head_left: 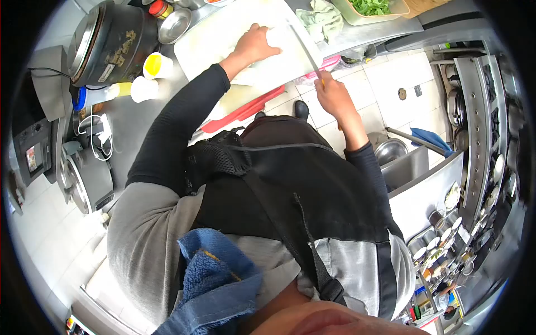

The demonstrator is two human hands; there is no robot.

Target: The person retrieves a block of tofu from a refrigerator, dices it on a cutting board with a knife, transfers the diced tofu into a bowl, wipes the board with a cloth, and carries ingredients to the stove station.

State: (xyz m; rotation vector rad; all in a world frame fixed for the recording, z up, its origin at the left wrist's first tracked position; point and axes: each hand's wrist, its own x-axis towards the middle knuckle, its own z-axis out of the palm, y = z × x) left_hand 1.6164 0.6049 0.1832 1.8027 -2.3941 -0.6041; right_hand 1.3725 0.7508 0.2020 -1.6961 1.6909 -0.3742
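Note:
My left hand is on the white cutting board, its fingers curled and its thumb out to the side. A pale patch shows between thumb and fingers, but the glare hides what it is. My right hand is closed round the handle of a knife. The long blade points away from me, over the right part of the board. A light green cloth lies just beyond the board's right edge.
Left of the board stand a large dark pot, a metal bowl and a white tub with yellow contents. A tray of green leaves is at the back right. Red edging runs along the near counter edge. A metal sink is at right.

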